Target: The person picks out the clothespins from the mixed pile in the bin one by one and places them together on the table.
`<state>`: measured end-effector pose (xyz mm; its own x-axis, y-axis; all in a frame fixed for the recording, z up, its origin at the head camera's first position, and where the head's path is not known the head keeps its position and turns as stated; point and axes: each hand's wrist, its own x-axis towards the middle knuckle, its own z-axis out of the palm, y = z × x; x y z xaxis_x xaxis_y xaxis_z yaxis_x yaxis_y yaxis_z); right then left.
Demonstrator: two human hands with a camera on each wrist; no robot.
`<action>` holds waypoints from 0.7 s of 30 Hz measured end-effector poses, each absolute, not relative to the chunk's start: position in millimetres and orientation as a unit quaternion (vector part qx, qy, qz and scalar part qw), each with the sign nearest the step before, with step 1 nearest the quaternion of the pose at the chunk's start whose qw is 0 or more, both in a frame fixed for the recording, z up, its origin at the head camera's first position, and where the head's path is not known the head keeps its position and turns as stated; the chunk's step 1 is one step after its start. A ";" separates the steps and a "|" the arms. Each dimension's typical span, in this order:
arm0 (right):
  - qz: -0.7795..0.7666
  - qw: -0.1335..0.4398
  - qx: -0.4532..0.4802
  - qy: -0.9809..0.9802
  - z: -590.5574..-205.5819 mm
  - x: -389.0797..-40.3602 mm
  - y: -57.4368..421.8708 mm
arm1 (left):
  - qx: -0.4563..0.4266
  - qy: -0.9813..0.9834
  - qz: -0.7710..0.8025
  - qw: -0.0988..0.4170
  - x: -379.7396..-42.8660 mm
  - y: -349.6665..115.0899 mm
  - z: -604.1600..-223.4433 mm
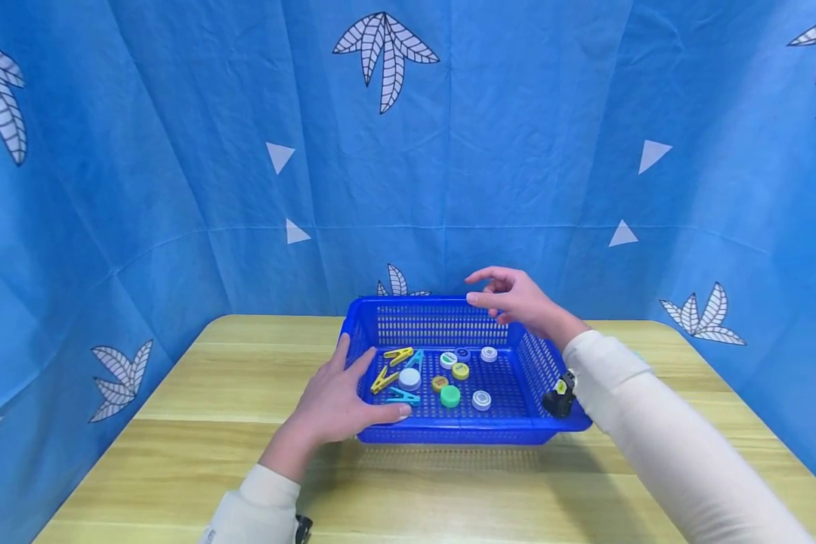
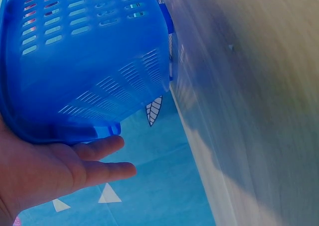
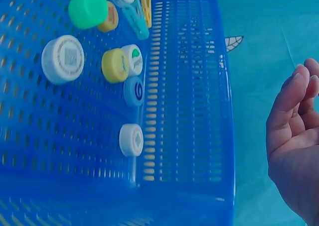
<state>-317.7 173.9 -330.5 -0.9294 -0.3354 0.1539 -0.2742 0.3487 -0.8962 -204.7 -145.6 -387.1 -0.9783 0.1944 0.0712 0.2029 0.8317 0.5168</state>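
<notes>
A blue plastic basket point(image 1: 462, 436) holds several bottle caps, among them a green cap point(image 1: 450, 397), a large white cap point(image 1: 410, 378) and a yellow cap point(image 3: 115, 65). Yellow clothespins point(image 1: 384, 380) and teal clothespins point(image 1: 403, 397) lie toward its left end. My left hand point(image 1: 333, 400) is spread at the basket's left side, with straight fingers along the rim in the left wrist view. Over the back right corner hovers my right hand point(image 1: 517, 298), fingers loosely bent and nothing in them. In the right wrist view it appears beyond the basket's rim.
The basket stands on a light wooden table point(image 1: 265, 378) near its back edge. Behind and at both sides hangs a blue curtain point(image 1: 517, 151) with white leaves and triangles. A small black device point(image 1: 559, 400) sits at the right wrist.
</notes>
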 end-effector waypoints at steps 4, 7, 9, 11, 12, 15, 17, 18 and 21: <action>-0.555 0.033 -0.189 0.810 -333.3 -321.0 168.2 | -0.104 -0.956 -0.273 0.007 -204.9 -146.0 -387.1; -0.561 0.032 -0.189 0.805 -338.0 -323.0 164.3 | -0.106 -0.956 -0.274 0.008 -205.2 -145.6 -387.3; -0.560 0.037 -0.188 0.806 -343.4 -323.6 162.9 | -0.106 -0.956 -0.275 0.006 -205.5 -144.7 -388.1; -0.555 0.043 -0.185 0.810 -349.4 -324.1 161.4 | -0.107 -0.955 -0.275 0.004 -205.7 -143.9 -388.6; -0.554 0.047 -0.184 0.810 -351.8 -323.9 160.4 | -0.108 -0.955 -0.275 0.002 -205.7 -143.6 -388.8; -0.550 0.049 -0.188 0.813 -357.4 -326.0 156.9 | -0.109 -0.955 -0.276 0.001 -205.8 -143.4 -388.4; -0.545 0.050 -0.193 0.814 -359.8 -328.4 153.7 | -0.107 -0.955 -0.275 0.003 -206.0 -144.0 -387.8; -0.543 0.052 -0.196 0.815 -360.6 -329.7 151.8 | -0.106 -0.956 -0.274 0.004 -206.2 -144.4 -387.4; -0.537 0.063 -0.201 0.817 -363.5 -332.9 145.5 | -0.105 -0.957 -0.270 0.005 -206.8 -145.0 -386.5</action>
<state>-332.9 145.5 -363.5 -0.9110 -0.3964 0.1136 -0.2617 0.3430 -0.9022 -206.8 -145.0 -386.5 -0.9779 0.1983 0.0668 0.2039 0.8318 0.5163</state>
